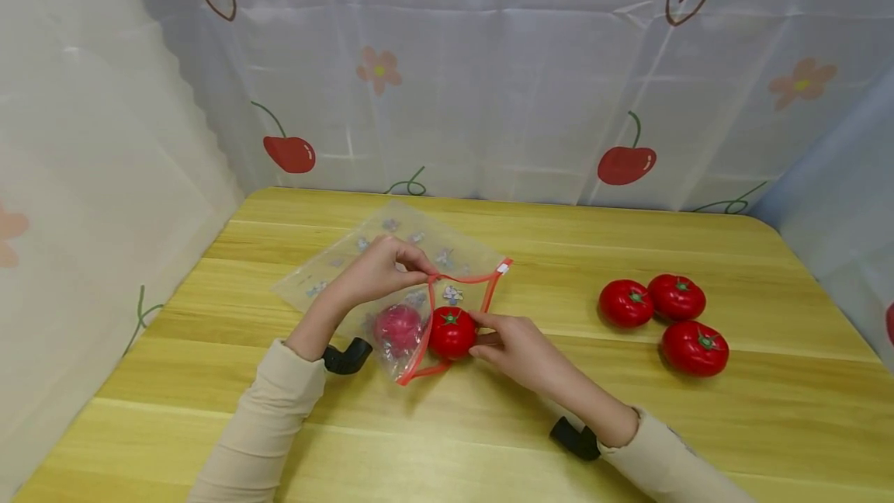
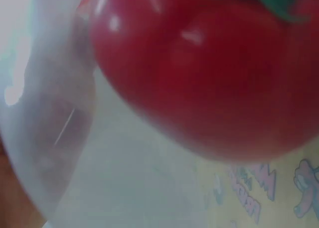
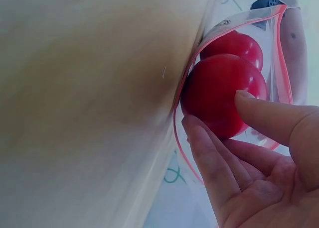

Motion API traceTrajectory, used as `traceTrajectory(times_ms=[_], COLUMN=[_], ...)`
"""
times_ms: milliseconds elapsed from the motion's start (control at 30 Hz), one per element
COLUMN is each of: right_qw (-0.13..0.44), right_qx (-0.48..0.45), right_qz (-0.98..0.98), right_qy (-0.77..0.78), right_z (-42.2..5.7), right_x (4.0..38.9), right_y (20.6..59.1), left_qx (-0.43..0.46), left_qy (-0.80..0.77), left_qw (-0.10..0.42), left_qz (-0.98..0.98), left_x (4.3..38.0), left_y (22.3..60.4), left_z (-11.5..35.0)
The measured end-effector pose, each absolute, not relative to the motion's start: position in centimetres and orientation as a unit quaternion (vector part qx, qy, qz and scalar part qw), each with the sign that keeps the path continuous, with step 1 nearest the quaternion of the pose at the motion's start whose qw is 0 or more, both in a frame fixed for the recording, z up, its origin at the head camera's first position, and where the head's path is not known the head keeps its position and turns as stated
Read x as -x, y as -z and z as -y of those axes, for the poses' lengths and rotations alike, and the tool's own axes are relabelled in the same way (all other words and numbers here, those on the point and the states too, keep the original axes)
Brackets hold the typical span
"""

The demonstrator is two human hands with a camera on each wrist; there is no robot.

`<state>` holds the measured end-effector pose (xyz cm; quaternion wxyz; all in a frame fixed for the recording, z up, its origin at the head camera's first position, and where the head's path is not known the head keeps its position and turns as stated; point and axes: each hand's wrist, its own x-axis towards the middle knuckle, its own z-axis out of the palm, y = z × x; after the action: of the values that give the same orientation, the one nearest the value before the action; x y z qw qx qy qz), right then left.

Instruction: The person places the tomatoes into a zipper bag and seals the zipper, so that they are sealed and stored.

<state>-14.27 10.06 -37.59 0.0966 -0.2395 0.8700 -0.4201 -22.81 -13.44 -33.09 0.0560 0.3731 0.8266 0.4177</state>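
Observation:
A clear zip bag (image 1: 457, 251) with a red-edged mouth and small cartoon prints lies tilted on the table. My left hand (image 1: 380, 268) pinches the upper rim of its mouth, which gapes to the right. One tomato (image 1: 398, 330) sits inside, seen through the plastic and large in the left wrist view. My right hand (image 1: 520, 349) holds a second tomato (image 1: 452, 334) by its right side, at the bag's mouth. In the right wrist view the thumb and fingers lie around this tomato (image 3: 219, 86), which touches or nearly touches the first one behind it.
Three more tomatoes (image 1: 694, 348) stand in a cluster on the right of the wooden table (image 1: 447, 441). A white slider (image 1: 504, 266) is at the bag's upper right corner. Black wrist mounts (image 1: 347, 355) hang below both forearms. A printed curtain (image 1: 489, 99) borders the table's back.

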Motion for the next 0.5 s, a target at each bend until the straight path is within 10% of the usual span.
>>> traceTrajectory(times_ms=[500], right_qw=[0.094], right_qx=[0.248], right_qz=[-0.862], right_qy=[0.433], right_z=[-9.2], right_x=[15.7], right_y=[38.0], left_qx=[-0.368], left_qy=[-0.407], left_qw=[0.053], left_qz=[-0.834], left_x=[22.7], left_y=[33.2], left_z=[13.4])
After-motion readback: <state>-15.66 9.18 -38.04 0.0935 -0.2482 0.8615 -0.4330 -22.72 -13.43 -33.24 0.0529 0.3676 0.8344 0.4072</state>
